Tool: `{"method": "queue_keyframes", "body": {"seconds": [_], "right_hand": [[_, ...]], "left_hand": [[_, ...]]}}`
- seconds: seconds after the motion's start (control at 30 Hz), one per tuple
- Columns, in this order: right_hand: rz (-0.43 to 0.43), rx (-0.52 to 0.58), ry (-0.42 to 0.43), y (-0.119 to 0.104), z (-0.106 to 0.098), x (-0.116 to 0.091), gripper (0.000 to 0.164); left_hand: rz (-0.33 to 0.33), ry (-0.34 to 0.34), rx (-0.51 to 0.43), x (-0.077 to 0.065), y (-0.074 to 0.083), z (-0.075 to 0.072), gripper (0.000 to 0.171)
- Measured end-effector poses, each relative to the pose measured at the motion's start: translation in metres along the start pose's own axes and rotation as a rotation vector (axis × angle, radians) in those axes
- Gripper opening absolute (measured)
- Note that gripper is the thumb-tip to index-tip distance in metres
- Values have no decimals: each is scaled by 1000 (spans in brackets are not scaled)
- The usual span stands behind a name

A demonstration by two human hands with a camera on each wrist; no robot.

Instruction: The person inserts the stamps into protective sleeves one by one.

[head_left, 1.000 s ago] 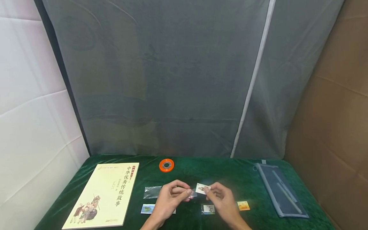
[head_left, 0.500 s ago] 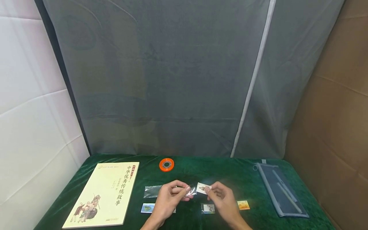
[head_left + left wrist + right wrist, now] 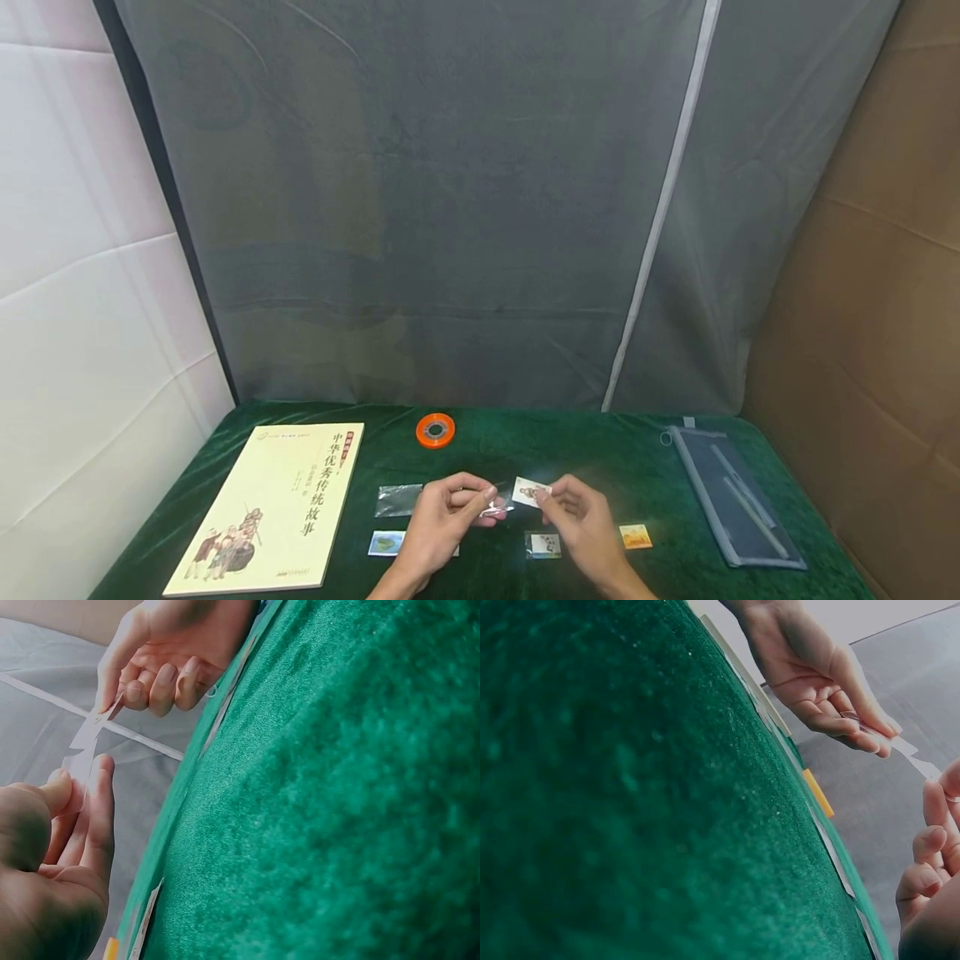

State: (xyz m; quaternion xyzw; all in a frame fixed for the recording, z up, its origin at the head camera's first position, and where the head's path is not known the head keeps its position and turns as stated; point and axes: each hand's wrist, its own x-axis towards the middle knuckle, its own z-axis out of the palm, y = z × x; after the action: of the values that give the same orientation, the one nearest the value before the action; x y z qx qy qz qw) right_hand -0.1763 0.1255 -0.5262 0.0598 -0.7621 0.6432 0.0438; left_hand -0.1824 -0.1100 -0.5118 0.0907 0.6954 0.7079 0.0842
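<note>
Head view: left hand [image 3: 441,521] pinches clear film [image 3: 499,507], right hand [image 3: 585,523] a card [image 3: 527,492], edges close, book [image 3: 288,483] well apart.

There are two sets of fingers, the left fingers [image 3: 465,481] and the right fingers [image 3: 573,486]. Four small cards show: one picture card [image 3: 527,490] in the right fingers, one black-and-white card [image 3: 545,546] on their near side, one yellow card [image 3: 635,536] to their right, and one blue card [image 3: 386,543] left of the left fingers. I can't tell if a white bit [image 3: 456,551] near the left fingers is a fifth. Three clear bags: one shiny bag [image 3: 499,506] in the left fingers, one flat bag [image 3: 397,501] left of them, one small bag [image 3: 528,541] around the black-and-white card. One book [image 3: 277,492] is far left of the fingers, one orange ring [image 3: 435,431] past them, one pouch [image 3: 735,496] far right.
</note>
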Motion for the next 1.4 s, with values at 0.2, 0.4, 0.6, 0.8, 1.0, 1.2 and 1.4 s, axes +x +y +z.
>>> {"method": "queue_keyframes", "body": {"seconds": [0.2, 0.4, 0.6, 0.8, 1.0, 1.2, 1.4], "right_hand": [[-2, 11, 5, -1, 0, -1, 16], [0, 11, 2, 0, 0, -1, 16], [-17, 22, 26, 1, 0, -1, 16], [-8, 19, 18, 0, 0, -1, 15], [-8, 13, 16, 0, 0, -1, 15], [-14, 7, 18, 2, 0, -1, 15], [-15, 7, 23, 2, 0, 0, 15]], "left_hand": [[12, -4, 10, 0, 0, 0, 40], [18, -9, 11, -1, 0, 0, 36], [17, -8, 14, -1, -1, 0, 38], [19, -6, 8, -1, -1, 0, 44], [19, -4, 5, 0, -1, 0, 45], [24, -4, -9, 0, -2, 0, 44], [15, -2, -18, 0, -2, 0, 42]]}}
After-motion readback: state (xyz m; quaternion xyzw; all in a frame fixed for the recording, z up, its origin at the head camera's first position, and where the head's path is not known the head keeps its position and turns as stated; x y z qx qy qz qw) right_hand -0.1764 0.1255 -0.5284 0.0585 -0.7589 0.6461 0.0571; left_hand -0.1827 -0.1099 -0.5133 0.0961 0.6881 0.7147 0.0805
